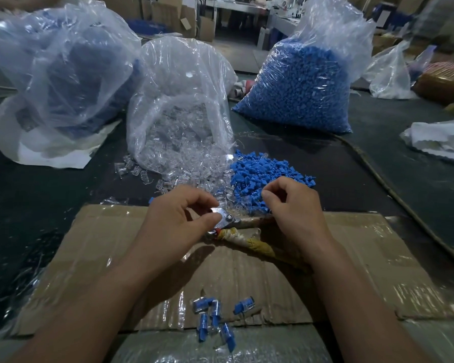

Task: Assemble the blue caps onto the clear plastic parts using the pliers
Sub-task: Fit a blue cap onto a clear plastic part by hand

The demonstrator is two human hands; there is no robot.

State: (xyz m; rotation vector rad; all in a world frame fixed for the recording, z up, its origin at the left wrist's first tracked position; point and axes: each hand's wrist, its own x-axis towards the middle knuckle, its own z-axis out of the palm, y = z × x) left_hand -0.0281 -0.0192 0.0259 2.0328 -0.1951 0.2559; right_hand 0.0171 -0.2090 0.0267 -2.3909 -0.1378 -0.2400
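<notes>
Blue caps [260, 176] lay piled just past my curled right hand [294, 208], which maybe held one, I could not tell, while my left hand [176, 221] pinched the pliers [227, 218], whose handles pointed back under my right wrist.

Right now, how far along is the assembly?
Done: a few clear plastic pieces with blue caps fitted lie on the brown cardboard sheet. In hand: the left hand pinches the taped-handle metal pliers; the right hand curls, grip unclear. Left: the loose blue cap pile, the clear bag of clear parts, the full bag of blue caps.
</notes>
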